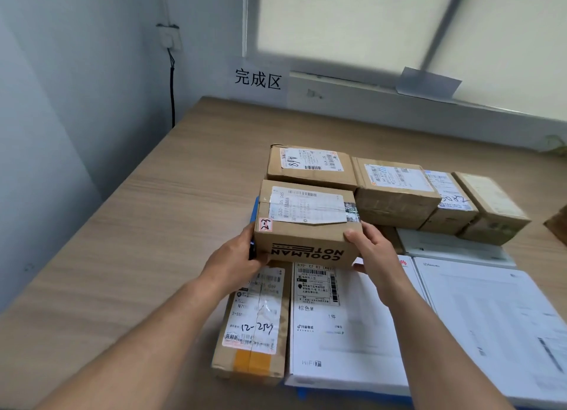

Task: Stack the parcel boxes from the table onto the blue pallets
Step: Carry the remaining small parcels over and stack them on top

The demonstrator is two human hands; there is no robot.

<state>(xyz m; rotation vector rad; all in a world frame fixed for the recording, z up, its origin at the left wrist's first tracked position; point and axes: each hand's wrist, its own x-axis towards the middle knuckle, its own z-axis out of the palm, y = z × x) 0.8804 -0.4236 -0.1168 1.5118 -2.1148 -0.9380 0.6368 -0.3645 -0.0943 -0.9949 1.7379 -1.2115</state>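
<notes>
Left hand (236,256) and right hand (372,256) grip opposite ends of one brown carton (306,225), with the thumbs on its front face. Markings: "COOLMAN NOTE" inverted, a white label, a red tag. Position — over the blue pallet (302,393), at the far end of a long brown carton (254,323). Stack count — five other brown cartons (310,167), three white boxes (346,342).

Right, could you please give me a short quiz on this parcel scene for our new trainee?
1. True or false: the left hand and right hand both grip the COOLMAN NOTE box.
2. The A68 box lies: a) beyond the held box, b) on top of it, c) nearest the person.
3. Which colour is the pallet edge at the bottom of the picture?
Key: 1 true; 2 a; 3 blue.
</notes>
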